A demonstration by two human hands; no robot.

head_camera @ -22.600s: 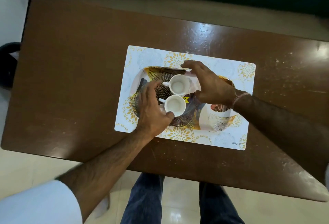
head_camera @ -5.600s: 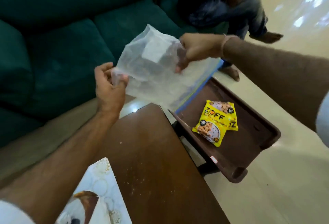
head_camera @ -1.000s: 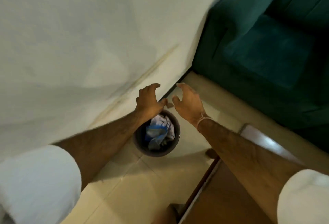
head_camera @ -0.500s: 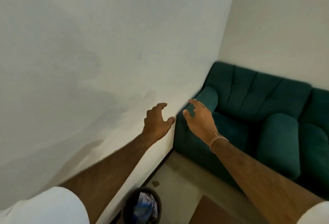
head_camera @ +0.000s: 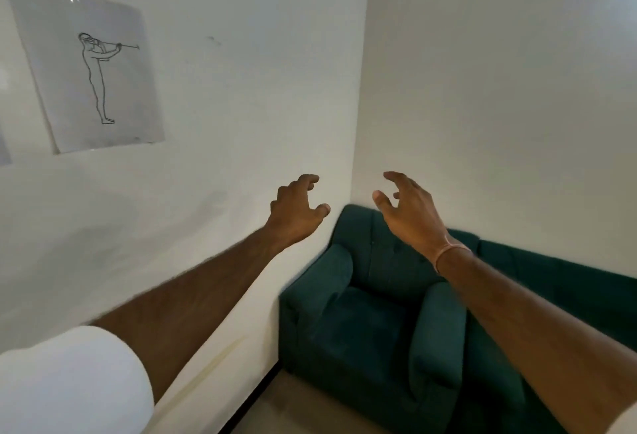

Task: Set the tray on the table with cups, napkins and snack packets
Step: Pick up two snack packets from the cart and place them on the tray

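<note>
We are holding both arms out in mid-air: the left hand (head_camera: 296,215) and right hand (head_camera: 408,211) are facing each other, fingers curled, each grip released and holding nothing. A clear gap is lying between them. The white wall (head_camera: 224,89) is running left of the grip, the green sofa (head_camera: 372,313) below. The tray is lying out of view.
</note>
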